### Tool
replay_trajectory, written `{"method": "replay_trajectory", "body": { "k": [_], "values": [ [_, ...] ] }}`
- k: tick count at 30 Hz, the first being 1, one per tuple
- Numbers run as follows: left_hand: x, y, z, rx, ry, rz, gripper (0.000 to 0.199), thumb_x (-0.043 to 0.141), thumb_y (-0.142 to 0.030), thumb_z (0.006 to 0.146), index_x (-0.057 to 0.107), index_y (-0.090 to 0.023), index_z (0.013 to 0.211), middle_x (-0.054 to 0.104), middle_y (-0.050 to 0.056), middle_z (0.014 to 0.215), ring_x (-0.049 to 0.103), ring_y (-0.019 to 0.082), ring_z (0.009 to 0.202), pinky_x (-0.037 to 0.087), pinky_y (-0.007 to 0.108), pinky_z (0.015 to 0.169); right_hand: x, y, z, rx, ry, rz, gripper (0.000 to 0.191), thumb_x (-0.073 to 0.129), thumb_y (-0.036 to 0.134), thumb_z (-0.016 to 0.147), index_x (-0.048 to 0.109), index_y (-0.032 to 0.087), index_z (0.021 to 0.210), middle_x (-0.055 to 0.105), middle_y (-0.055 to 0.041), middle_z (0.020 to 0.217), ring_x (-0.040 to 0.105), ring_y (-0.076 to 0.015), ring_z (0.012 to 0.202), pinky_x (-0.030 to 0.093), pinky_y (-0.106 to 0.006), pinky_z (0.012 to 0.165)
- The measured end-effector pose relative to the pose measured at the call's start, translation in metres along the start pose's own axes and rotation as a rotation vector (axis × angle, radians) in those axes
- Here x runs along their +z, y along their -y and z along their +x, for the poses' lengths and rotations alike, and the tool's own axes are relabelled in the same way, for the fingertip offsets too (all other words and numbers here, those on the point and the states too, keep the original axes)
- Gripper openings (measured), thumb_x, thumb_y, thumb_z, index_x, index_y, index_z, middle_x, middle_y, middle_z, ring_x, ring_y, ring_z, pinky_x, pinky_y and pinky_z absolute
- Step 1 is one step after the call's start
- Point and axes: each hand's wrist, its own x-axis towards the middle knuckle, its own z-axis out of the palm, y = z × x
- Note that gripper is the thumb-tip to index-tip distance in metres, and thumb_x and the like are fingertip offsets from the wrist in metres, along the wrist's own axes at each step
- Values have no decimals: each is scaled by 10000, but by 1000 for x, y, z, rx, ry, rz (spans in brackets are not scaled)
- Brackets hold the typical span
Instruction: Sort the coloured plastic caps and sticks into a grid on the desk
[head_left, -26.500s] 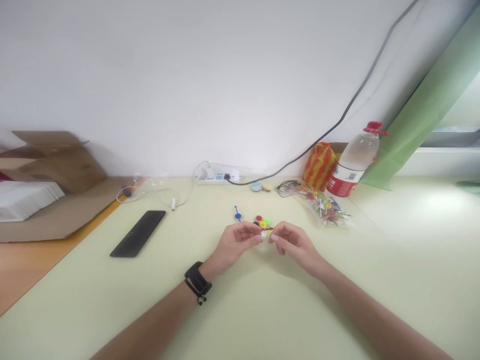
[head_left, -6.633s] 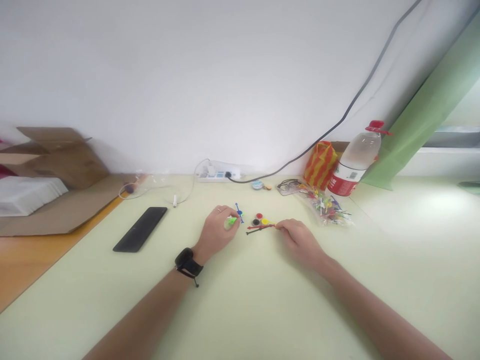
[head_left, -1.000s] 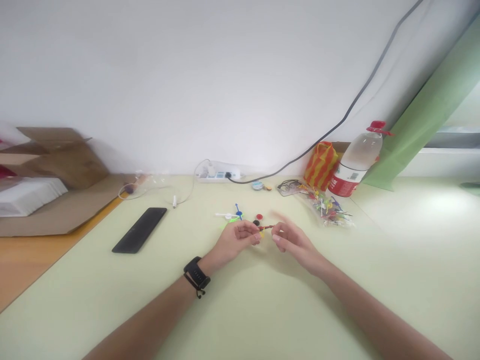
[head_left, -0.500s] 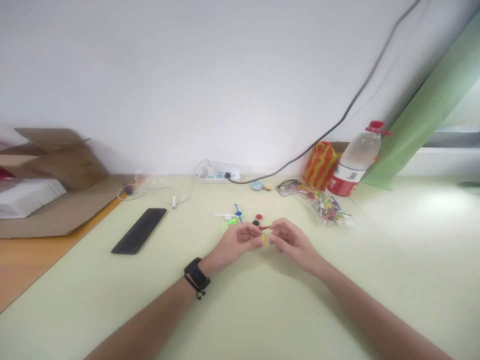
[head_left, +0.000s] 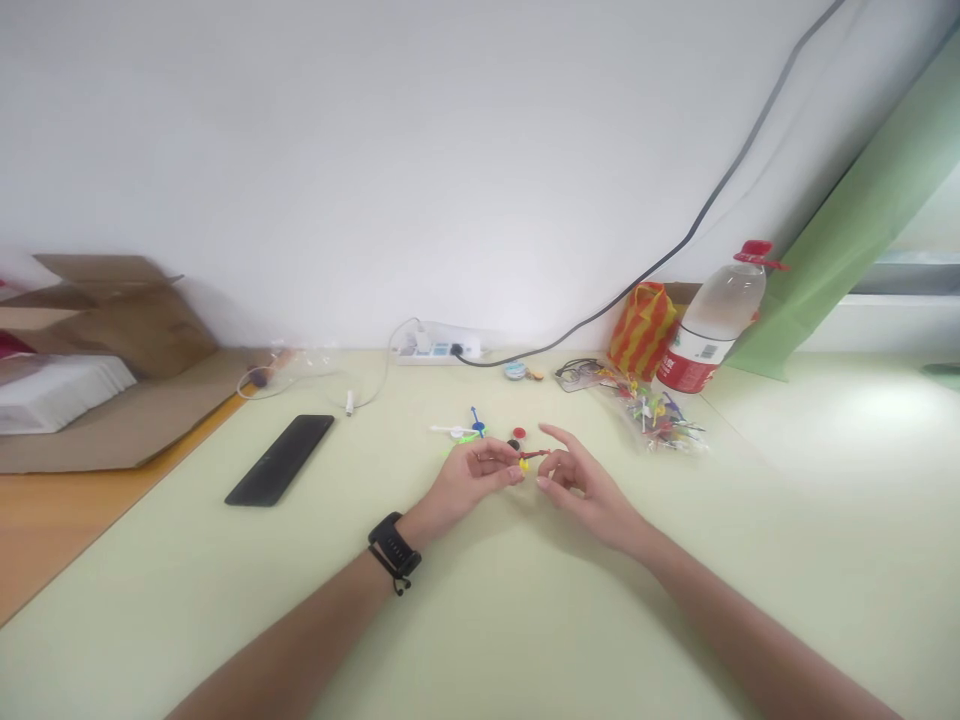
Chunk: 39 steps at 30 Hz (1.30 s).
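My left hand is closed, thumb against fingers, on a small yellow plastic piece; its far side is hidden. A thin red arrow-like piece runs between the fingertips of both hands; I cannot tell whether it is held or lies behind them. My right hand is just to the right, its index finger raised and apart from the thumb. Beyond my hands are a black disc and a red disc. A blue spinner arrow, a white one and a green piece, partly covered, lie past my left hand.
A black phone lies at left. At right are a bag of coloured plastic pieces and a big water bottle. A power strip sits by the wall; a cardboard box stands far left.
My right index finger has lifted and spread away from the thumb. The yellow piece now shows more clearly at my left fingertips. My left hand has hardly moved.
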Motion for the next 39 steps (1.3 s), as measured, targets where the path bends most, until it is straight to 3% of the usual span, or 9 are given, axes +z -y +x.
{"method": "replay_trajectory", "body": {
  "k": [2, 4, 6, 9, 17, 26, 33, 36, 39],
  "values": [
    [-1, 0, 1, 14, -27, -4, 313, 868, -335, 779, 726, -163, 999, 757, 76, 1039, 729, 217, 980, 569, 357, 934, 0, 0, 0, 38, -13, 84, 751, 645, 440, 953, 232, 356, 1574, 604, 6, 999, 543, -129, 694, 488, -303, 681],
    [-2, 1, 2, 19, -42, 10, 314, 868, -329, 779, 731, -159, 1004, 754, 80, 1049, 725, 217, 990, 566, 362, 949, 0, 1, 1, 81, -11, 123, 536, 644, 465, 947, 468, 318, 1432, 603, 4, 984, 538, -128, 691, 486, -305, 683],
    [-2, 2, 2, 19, -59, 27, 317, 872, -330, 773, 734, -156, 1001, 753, 83, 1045, 723, 221, 992, 567, 371, 955, -2, 4, 2, 117, 48, 119, 298, 600, 502, 967, 683, 216, 965, 586, 1, 821, 520, -134, 664, 456, -306, 676],
    [-2, 2, 3, 20, -97, 35, 319, 885, -332, 753, 734, -153, 970, 754, 81, 1022, 725, 221, 975, 574, 373, 946, -7, 9, 3, 140, 118, 166, 565, 544, 539, 990, 503, 190, 547, 474, 5, 603, 462, -139, 604, 396, -310, 632],
    [0, 3, 2, 17, -27, 54, 334, 876, -347, 763, 735, -151, 994, 762, 101, 1059, 734, 222, 975, 581, 367, 935, -6, 5, 6, 61, -62, 171, 281, 686, 487, 927, 604, 219, 940, 591, -6, 828, 513, -143, 701, 443, -285, 644],
    [4, -1, -1, 17, 42, 58, 288, 855, -331, 791, 730, -150, 977, 768, 97, 1020, 736, 226, 974, 591, 350, 905, 0, 2, 5, -4, 27, -28, 260, 658, 454, 945, 656, 250, 1107, 688, -62, 1089, 643, -191, 883, 506, -315, 725],
    [1, 1, 0, 11, -10, 59, 321, 862, -340, 784, 732, -149, 1006, 761, 96, 1043, 734, 230, 986, 588, 361, 918, 1, 0, 0, -64, -78, -78, 646, 629, 416, 956, 323, 326, 1518, 636, -28, 1059, 627, -159, 754, 527, -330, 717],
    [2, 0, 0, 8, -22, 54, 323, 870, -342, 774, 735, -148, 994, 767, 98, 1049, 735, 229, 992, 583, 360, 932, 0, 2, -1, -45, -92, -71, 444, 627, 454, 950, 523, 286, 1347, 641, -22, 1035, 600, -148, 716, 498, -312, 672],
    [2, 0, 0, 11, -34, 56, 329, 875, -344, 765, 738, -151, 993, 770, 95, 1043, 739, 226, 980, 583, 361, 932, -5, 6, 1, 15, 25, -18, 461, 502, 509, 1011, 604, 199, 686, 585, -8, 678, 518, -142, 596, 444, -313, 636]
  ]
}}
